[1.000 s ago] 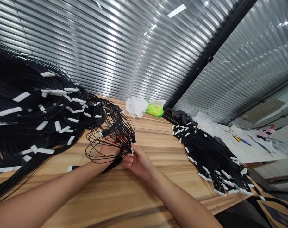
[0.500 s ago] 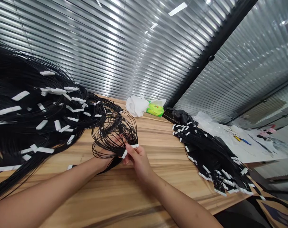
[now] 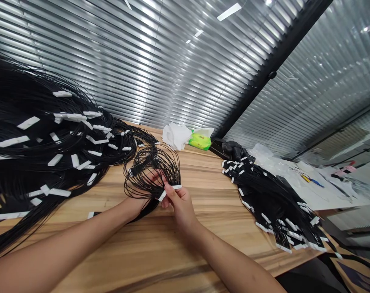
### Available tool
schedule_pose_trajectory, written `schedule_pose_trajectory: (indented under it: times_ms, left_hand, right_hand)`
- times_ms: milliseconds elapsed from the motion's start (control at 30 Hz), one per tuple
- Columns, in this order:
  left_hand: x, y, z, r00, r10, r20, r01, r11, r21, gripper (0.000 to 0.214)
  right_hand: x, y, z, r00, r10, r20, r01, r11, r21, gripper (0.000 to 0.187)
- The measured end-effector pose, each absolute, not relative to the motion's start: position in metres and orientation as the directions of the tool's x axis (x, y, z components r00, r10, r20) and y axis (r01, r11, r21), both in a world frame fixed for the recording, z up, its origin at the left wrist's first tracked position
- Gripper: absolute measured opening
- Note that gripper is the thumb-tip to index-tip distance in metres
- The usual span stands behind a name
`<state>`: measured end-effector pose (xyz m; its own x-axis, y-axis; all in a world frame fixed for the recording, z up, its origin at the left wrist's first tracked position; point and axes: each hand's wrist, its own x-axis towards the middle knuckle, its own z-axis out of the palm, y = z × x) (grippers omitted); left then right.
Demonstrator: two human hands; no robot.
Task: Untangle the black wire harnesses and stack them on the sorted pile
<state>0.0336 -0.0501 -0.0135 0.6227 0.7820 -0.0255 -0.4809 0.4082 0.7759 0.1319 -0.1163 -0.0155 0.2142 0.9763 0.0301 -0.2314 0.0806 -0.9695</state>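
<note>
Place: office-like workroom | glass partition | slatted blinds | wooden worktable

The one view sits on the person's head and looks forward and down, close over the left hand and right hand onto the wooden bench. Slatted blinds fill the upper part of the frame.

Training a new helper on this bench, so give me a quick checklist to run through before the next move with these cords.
Right hand pinching the white tag: ok.
Left hand gripping the black cords: ok.
Cords free of knots: cannot tell.
Cords separate from the large tagged pile: cannot tell.
Tagged bundle kept back from the edge of the wooden table: not ok, its ends reach the edge.
</note>
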Motion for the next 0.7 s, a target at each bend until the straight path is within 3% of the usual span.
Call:
schedule_pose_trajectory:
  times_ms: [200, 433, 700]
  left_hand:
    - [0.0264, -0.0519, -0.0142, 0.571, 0.817, -0.074, -0.405, 0.359, 0.841, 0.024]
    - [0.0294, -0.0515, -0.0120, 0.628, 0.774, -0.084, -0.395, 0.410, 0.822, 0.023]
    - [0.0286, -0.0528, -0.0193, 0.613, 0.788, -0.056, -0.480, 0.428, 0.766, 0.031]
  right_hand:
    - [0.1332, -0.1150, -0.0145, 0.068, 0.998, -0.013, -0.281, 0.006, -0.960, 0.044]
    - [0.1315, -0.1183, -0.0113, 0.148, 0.989, 0.022, -0.179, 0.048, -0.983, 0.042]
    - [0.1301, -0.1170, -0.0118, 0.173, 0.984, 0.027, -0.170, 0.057, -0.984, 0.043]
